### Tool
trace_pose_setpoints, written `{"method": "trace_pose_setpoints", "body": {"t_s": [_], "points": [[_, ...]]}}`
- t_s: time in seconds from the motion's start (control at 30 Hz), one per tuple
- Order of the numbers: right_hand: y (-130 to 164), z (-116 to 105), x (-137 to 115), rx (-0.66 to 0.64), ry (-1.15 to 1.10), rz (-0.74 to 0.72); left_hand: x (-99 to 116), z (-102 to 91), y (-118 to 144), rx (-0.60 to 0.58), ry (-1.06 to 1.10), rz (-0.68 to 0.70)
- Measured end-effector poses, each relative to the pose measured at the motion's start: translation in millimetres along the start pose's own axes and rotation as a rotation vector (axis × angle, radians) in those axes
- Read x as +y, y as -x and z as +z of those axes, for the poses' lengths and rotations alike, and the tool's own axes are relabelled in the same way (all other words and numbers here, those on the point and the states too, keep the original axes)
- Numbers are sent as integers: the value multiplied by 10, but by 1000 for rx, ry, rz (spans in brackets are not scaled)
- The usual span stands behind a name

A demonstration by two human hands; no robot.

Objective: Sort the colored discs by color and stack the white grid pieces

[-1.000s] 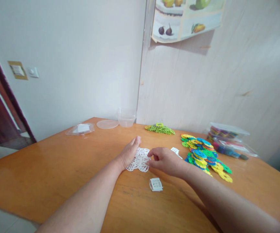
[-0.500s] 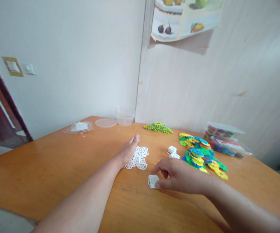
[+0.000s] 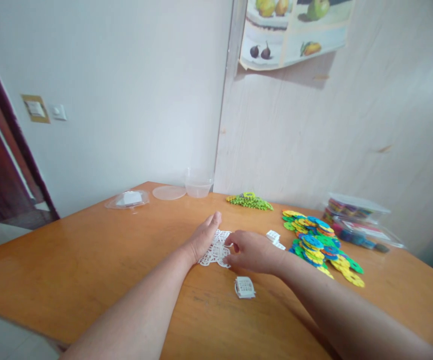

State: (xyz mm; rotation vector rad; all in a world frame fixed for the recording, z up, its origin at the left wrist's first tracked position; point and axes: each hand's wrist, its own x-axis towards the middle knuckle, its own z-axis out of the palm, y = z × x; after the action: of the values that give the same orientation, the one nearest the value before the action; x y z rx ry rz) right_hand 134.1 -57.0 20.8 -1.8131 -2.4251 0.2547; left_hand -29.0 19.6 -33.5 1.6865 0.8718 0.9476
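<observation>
My left hand [image 3: 203,240] stands on its edge at the left side of a spread pile of flat white openwork plastic pieces [image 3: 216,254]. Its thumb points up and away, and the hand looks straight rather than curled, though most fingers are hidden. From the right, my right hand [image 3: 254,252] reaches to the pile's other side, with thumb and curved fingers apart and nothing visibly held. Nearer to me lies a small neat stack of white lattice pieces [image 3: 245,287]. More white stacked pieces [image 3: 274,237] sit just beyond my right hand.
Colourful notched plastic discs [image 3: 314,242] are heaped on the right, by clear-lidded boxes [image 3: 359,220]. Green pieces [image 3: 252,201] lie at the back. A clear tub [image 3: 198,185], its round lid [image 3: 169,192] and a clear package [image 3: 128,199] stand along the wall side of the wooden table [image 3: 126,255].
My right hand has left the near white stack and moved forward and left to the spread pile. My left hand stays beside the pile. The view has shifted slightly.
</observation>
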Motion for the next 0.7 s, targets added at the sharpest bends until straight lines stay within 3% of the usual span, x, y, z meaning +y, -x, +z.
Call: {"method": "trace_pose_setpoints", "body": {"t_s": [0.1, 0.3, 0.53, 0.7], "points": [[-58, 38, 15, -41, 5, 3, -7, -5, -2, 4, -25, 21], [-38, 23, 39, 9, -10, -23, -8, -13, -4, -5, -56, -4], [-58, 12, -57, 9, 51, 188, 25, -12, 13, 5, -42, 9], [-120, 89, -24, -11, 16, 178, 32, -19, 15, -2, -40, 7]]}}
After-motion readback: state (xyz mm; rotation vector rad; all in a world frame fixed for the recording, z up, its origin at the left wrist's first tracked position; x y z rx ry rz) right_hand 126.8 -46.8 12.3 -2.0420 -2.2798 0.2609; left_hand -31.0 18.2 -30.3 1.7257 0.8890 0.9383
